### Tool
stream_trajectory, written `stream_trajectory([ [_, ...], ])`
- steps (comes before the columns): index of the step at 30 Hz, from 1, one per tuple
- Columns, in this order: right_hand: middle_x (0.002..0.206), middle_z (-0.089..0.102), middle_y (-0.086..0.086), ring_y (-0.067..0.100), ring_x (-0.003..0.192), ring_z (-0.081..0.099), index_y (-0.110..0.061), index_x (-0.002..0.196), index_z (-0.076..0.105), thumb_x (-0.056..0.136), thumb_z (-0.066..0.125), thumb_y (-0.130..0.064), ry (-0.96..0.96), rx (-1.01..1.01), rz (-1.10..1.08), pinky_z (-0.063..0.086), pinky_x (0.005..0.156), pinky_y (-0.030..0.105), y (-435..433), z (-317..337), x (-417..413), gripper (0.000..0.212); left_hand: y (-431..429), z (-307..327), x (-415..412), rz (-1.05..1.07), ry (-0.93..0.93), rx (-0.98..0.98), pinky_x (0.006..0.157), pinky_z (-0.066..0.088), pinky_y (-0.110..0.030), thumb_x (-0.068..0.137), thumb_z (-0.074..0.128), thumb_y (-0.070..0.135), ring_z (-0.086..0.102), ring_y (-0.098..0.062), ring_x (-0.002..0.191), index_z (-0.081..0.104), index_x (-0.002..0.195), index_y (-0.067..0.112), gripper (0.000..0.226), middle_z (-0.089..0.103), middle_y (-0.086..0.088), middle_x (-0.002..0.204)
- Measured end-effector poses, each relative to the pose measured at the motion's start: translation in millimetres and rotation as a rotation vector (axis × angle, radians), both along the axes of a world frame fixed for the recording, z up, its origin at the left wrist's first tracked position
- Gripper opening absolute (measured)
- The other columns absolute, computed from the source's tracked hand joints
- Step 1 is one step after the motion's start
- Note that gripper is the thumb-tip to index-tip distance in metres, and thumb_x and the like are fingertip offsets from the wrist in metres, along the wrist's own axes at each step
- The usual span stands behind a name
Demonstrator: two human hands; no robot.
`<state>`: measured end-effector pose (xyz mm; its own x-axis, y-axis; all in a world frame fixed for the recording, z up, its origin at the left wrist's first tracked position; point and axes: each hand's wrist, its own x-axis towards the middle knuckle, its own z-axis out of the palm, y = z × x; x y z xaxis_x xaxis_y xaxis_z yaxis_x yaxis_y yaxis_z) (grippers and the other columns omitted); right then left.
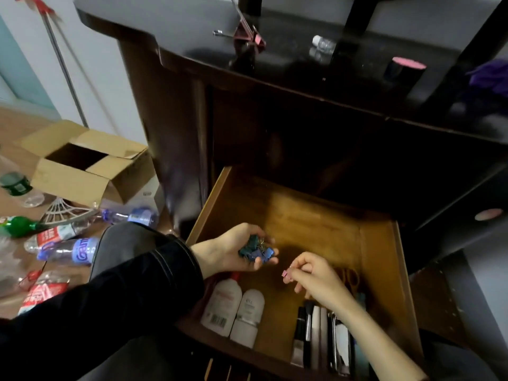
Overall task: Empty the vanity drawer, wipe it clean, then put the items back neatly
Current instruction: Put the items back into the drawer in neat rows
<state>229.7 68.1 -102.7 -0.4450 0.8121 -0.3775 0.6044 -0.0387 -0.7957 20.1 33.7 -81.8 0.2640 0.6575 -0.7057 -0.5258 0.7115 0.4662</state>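
Your right hand [316, 276] hides most of the scissors [350, 279]; the bottle labels [233, 306] blur; your forearm covers the slim items [319, 334].

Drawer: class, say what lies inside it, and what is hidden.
Inside the drawer: two white bottles, upright cosmetics, scissors. The right hand and forearm hide part of the scissors and cosmetics.

Open drawer [382, 270] below vanity top [192, 48].
Two bottles [233, 312] lay front-left inside; tools [324, 339] front-right; box [82, 166] on floor left.
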Motion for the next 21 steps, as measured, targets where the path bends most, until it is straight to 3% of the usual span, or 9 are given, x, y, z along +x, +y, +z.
stream_trajectory([
  [3,0.056,0.064,-0.015,-0.004,0.05,0.057,-0.007,0.084,0.066,0.092,0.071,-0.015,-0.045,0.041,0.119,0.035,0.047,0.008,3,-9,-1,0.012,10,-6,0,-0.072,-0.063,-0.004,0.044,0.049,-0.021,0.097,0.043,0.018,0.069,-0.029,0.081,0.062,0.095,0.009,0.021,0.07,-0.016,0.097],
  [6,0.053,0.061,-0.022,-0.009,0.048,0.054,-0.012,0.081,0.072,0.088,0.075,-0.017,-0.068,0.073,0.221,0.035,0.047,0.007,4,-12,-2,0.01,16,-11,0,-0.07,-0.053,-0.021,0.043,0.046,-0.019,0.097,0.041,0.017,0.068,-0.027,0.077,0.061,0.09,0.009,0.022,0.069,-0.014,0.094],
  [8,0.066,0.068,-0.015,-0.004,0.056,0.058,-0.017,0.079,0.074,0.086,0.078,-0.021,-0.081,0.072,0.269,0.038,0.053,0.011,4,-15,-1,0.009,17,-14,0,-0.029,-0.01,-0.04,0.041,0.042,-0.017,0.096,0.04,0.016,0.066,-0.025,0.072,0.058,0.088,0.01,0.02,0.067,-0.013,0.087],
  [11,0.079,0.074,-0.002,0.01,0.073,0.068,-0.018,0.077,0.075,0.084,0.078,-0.022,-0.125,0.026,0.377,0.051,0.066,0.03,2,-18,1,0.009,17,-18,-1,0.046,0.077,-0.052,0.041,0.039,-0.017,0.095,0.042,0.015,0.066,-0.024,0.068,0.058,0.087,0.01,0.019,0.068,-0.012,0.082],
  [18,0.076,0.075,-0.001,0.003,0.065,0.063,-0.018,0.077,0.078,0.082,0.075,-0.019,-0.206,-0.048,0.524,0.048,0.062,0.026,-8,-22,-1,0.005,14,-24,1,0.029,0.094,-0.066,0.039,0.042,-0.017,0.093,0.047,0.015,0.067,-0.024,0.074,0.06,0.088,0.009,0.016,0.069,-0.012,0.085],
  [21,0.074,0.076,-0.002,0.004,0.066,0.064,-0.015,0.078,0.078,0.083,0.072,-0.019,-0.252,-0.04,0.577,0.053,0.066,0.035,-13,-19,-1,0.009,14,-26,1,0.023,0.101,-0.06,0.039,0.042,-0.019,0.092,0.047,0.015,0.068,-0.024,0.072,0.06,0.09,0.009,0.014,0.07,-0.012,0.084],
])
